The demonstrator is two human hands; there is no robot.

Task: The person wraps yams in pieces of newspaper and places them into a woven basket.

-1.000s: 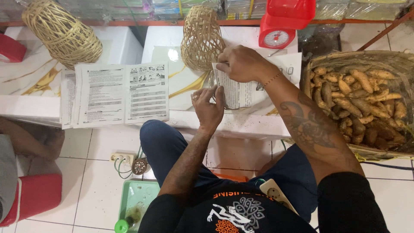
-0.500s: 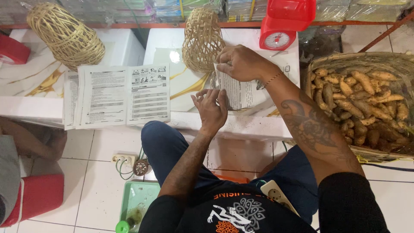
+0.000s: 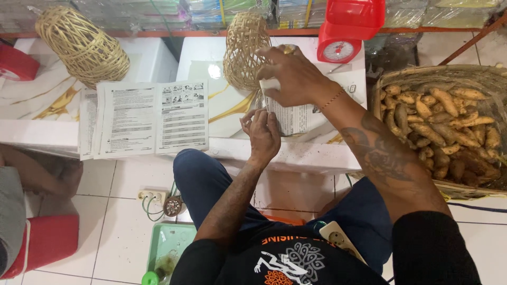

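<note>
I see my right hand (image 3: pixel 293 74) clamped over the top of a printed paper wrap (image 3: pixel 288 117) on the bench (image 3: pixel 222 113), just right of the small woven basket (image 3: pixel 244 50). My left hand (image 3: pixel 262 133) pinches the wrap's lower left edge. The red scale (image 3: pixel 348 29) stands right of that basket, apart.

We see the white counter (image 3: pixel 158 55) across the top, and on it, at the left, one woven basket (image 3: pixel 82 45). A second woven basket (image 3: pixel 245 50) stands in the middle, and the scale (image 3: pixel 346 29) is behind, to the right. The printed sheets (image 3: pixel 150 116) lie between the two baskets, near the front edge. The big basket of tubers (image 3: pixel 449 126) is at the far right, beside the counter. On the floor below are a power strip (image 3: pixel 153 196) and a tray (image 3: pixel 171 248).
</note>
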